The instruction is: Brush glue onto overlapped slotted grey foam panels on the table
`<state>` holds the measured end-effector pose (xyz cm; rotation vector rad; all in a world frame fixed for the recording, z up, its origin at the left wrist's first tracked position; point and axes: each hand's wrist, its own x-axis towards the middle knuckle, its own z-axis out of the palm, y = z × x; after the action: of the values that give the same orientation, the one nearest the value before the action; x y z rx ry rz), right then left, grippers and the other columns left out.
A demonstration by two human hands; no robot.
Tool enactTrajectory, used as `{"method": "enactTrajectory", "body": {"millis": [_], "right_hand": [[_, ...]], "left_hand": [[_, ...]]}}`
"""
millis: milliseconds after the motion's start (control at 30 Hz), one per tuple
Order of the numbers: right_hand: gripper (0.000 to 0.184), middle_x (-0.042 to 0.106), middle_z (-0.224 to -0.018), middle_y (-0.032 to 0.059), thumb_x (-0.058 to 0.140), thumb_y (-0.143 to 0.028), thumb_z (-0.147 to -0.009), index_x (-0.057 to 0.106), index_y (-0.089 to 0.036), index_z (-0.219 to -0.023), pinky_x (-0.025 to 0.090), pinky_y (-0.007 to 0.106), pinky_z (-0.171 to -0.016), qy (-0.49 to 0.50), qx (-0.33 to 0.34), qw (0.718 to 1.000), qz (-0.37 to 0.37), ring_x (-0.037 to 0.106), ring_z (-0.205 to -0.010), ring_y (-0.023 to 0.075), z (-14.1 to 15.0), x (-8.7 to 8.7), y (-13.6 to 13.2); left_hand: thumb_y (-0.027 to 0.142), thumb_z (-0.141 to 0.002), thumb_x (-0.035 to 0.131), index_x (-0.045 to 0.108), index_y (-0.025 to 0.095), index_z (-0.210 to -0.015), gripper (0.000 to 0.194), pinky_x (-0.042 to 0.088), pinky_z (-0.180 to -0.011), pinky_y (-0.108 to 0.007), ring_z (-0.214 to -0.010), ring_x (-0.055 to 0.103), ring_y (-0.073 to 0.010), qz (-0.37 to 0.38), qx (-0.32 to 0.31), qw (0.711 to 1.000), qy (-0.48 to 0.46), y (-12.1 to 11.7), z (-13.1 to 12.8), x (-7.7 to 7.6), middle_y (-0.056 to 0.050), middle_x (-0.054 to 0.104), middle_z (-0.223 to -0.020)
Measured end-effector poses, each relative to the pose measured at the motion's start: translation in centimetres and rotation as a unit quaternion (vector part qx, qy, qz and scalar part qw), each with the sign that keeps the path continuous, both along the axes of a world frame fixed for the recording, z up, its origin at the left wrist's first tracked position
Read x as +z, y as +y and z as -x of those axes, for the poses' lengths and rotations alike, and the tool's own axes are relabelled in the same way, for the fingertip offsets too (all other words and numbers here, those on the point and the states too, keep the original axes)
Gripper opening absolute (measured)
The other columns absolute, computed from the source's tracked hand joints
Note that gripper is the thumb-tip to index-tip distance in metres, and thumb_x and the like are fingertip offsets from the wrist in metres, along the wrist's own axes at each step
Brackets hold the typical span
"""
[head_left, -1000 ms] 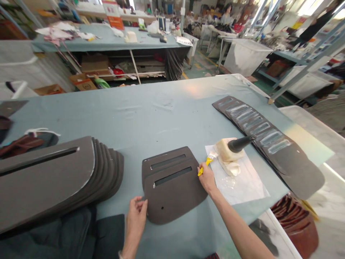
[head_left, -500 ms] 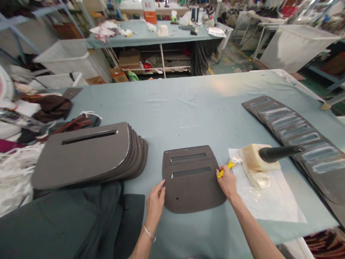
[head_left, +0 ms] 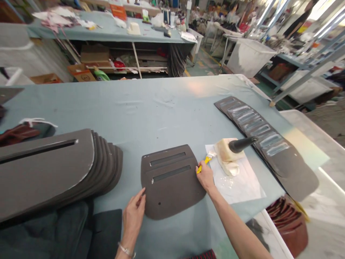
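A dark brown-grey panel (head_left: 174,192) with two long slots and a small round hole lies flat in front of me. My left hand (head_left: 134,212) rests its fingertips at the panel's left edge, fingers stretched and nothing gripped. At the right edge, my right hand (head_left: 206,178) is closed around a paintbrush (head_left: 203,164) with a yellow handle. The brush's pale bristles point up and right, towards a cream-coloured container (head_left: 226,148) from which a black handle (head_left: 242,144) sticks out. That container stands on a white sheet (head_left: 242,190) with wet, glossy smears.
A stack of similar slotted panels (head_left: 54,165) stands at left, with dark fabric (head_left: 54,233) before it. Overlapping panels (head_left: 288,169) with whitish smears around their slots fan out at right. Reddish-brown pieces (head_left: 292,230) sit below the table edge. Another table (head_left: 94,30) is behind.
The view has turned to the right, so everything appears further left. Both hands remain at the panel's edges, and the brush stays in my right hand.
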<state>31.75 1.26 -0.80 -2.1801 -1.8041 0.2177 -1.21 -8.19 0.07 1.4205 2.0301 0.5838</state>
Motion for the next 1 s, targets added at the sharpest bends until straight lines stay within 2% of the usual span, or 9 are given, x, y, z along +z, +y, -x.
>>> {"method": "enactTrajectory", "body": {"millis": [333,533,633,733,900,1000], "right_hand": [[0.006,0.059,-0.074,0.0005,0.049,-0.025,-0.086,0.051,-0.021,-0.089,0.029,0.024,-0.057,0.007,-0.005,1.0,0.006,0.053,-0.063,0.0145,0.0,0.1,-0.1],[0.005,0.057,-0.075,0.0013,0.049,-0.025,-0.086,0.05,-0.02,-0.088,0.03,0.024,-0.059,0.004,0.013,1.0,0.019,0.051,-0.065,0.0148,0.3,0.7,0.1],[0.006,0.055,-0.079,0.0035,0.05,-0.022,-0.085,0.05,-0.02,-0.09,0.032,0.025,-0.061,-0.018,0.032,0.999,0.013,0.05,-0.07,0.0162,0.3,0.9,0.2],[0.01,0.052,-0.085,0.006,0.054,-0.022,-0.081,0.049,-0.02,-0.09,0.035,0.026,-0.065,-0.033,0.045,0.998,-0.011,0.049,-0.08,0.0194,-0.1,1.1,0.6],[0.014,0.049,-0.085,0.0044,0.054,-0.025,-0.081,0.047,-0.021,-0.092,0.038,0.028,-0.068,0.029,0.055,0.997,-0.037,0.048,-0.079,0.0198,-0.9,1.5,2.0],[0.019,0.049,-0.088,0.0037,0.056,-0.023,-0.079,0.046,-0.021,-0.095,0.04,0.028,-0.069,0.077,0.111,0.99,-0.031,0.049,-0.078,0.0183,-0.8,1.6,3.5]], "left_hand": [[0.046,-0.086,0.043,0.06,0.028,-0.118,0.041,0.048,-0.068,-0.03,-0.076,0.063,-0.0172,-0.006,-0.001,1.0,0.014,0.0,-0.1,0.0,-0.002,0.067,-0.092],[0.037,-0.088,0.041,0.061,0.023,-0.118,0.039,0.047,-0.069,-0.03,-0.074,0.061,-0.0171,-0.029,-0.025,0.998,0.057,0.2,-0.8,0.6,-0.005,0.064,-0.087],[0.033,-0.088,0.041,0.061,0.022,-0.116,0.036,0.047,-0.071,-0.031,-0.079,0.059,-0.0182,-0.045,-0.015,0.995,0.091,0.2,-1.4,1.2,-0.007,0.061,-0.09],[0.035,-0.089,0.039,0.062,0.023,-0.111,0.035,0.048,-0.075,-0.032,-0.085,0.058,-0.0186,-0.051,0.0,0.996,0.073,0.5,-1.3,1.4,-0.007,0.057,-0.096],[0.04,-0.086,0.044,0.057,0.018,-0.111,0.035,0.048,-0.082,-0.036,-0.084,0.057,-0.0186,-0.074,0.035,0.996,0.021,3.0,0.2,1.1,-0.007,0.054,-0.099],[0.036,-0.083,0.05,0.053,0.018,-0.113,0.035,0.047,-0.087,-0.037,-0.092,0.055,-0.0204,-0.086,-0.014,0.995,0.052,5.7,0.4,1.0,-0.008,0.053,-0.103]]}}
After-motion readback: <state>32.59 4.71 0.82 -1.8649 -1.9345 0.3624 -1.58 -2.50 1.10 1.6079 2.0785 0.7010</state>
